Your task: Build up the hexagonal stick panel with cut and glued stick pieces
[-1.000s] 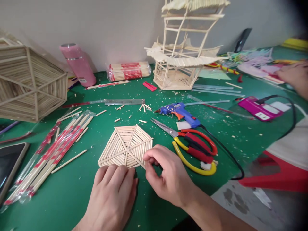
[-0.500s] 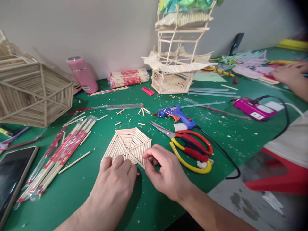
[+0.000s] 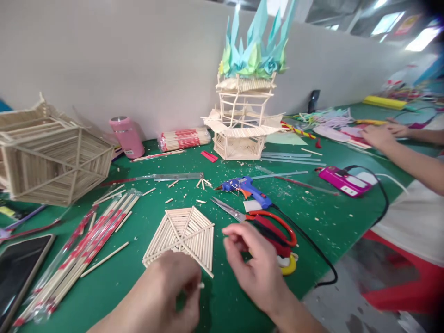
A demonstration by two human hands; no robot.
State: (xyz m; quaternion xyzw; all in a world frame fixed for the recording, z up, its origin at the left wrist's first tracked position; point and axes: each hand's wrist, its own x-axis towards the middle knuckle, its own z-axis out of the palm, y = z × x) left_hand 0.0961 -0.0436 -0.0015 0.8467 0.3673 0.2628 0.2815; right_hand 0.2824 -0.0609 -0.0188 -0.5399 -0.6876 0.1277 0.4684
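A flat panel of wooden sticks [image 3: 197,231], with ribs crossing at its middle, lies on the green table. My left hand [image 3: 166,286] is closed over the panel's near edge, its fingers curled. A small pale stick end [image 3: 201,285] shows at those fingertips; the rest is hidden. To the right of the panel, apart from it, my right hand [image 3: 255,263] is loosely curled, thumb and forefinger apart, with nothing visible between them. It partly covers the red and yellow handles of the scissors [image 3: 274,226]. Beyond these lies a blue glue gun [image 3: 246,187].
Bagged sticks [image 3: 90,245] and a phone [image 3: 24,273] lie left. Behind stand a stick tower [image 3: 239,138], a pink bottle [image 3: 127,138] and a larger stick structure [image 3: 62,162]. A magenta power strip [image 3: 347,180] and another person's hand [image 3: 378,136] are at right.
The view has tilted upward, showing the tower's paper top. My right hand has come away from the panel to the right. My left hand has turned, its fingers curling more tightly.
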